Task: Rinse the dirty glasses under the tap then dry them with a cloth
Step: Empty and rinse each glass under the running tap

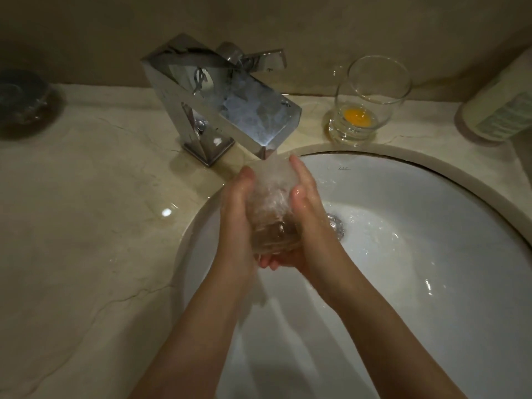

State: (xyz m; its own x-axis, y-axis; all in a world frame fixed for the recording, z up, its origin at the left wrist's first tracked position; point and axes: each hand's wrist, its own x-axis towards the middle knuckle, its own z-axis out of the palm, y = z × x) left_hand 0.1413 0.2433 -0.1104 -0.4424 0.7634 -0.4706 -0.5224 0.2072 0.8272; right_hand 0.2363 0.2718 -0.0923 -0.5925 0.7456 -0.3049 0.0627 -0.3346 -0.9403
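Marble worktop (86,214), white basin (431,283): one glass rinsing under the tap (227,110).

Left hand (237,214) and right hand (302,208) each grip the glass (273,223) just below the spout; wet and fragile, it likely slips, so hold its sides. Foam blurs its rim. Second glass (365,102), orange dregs inside, waits right of the tap; no cloth visible.

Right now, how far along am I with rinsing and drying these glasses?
Nothing looks finished yet. In hand: both hands, left hand and right hand, hold one glass under the running tap. Left: a second glass with orange residue waits on the counter. No drying cloth is in view.
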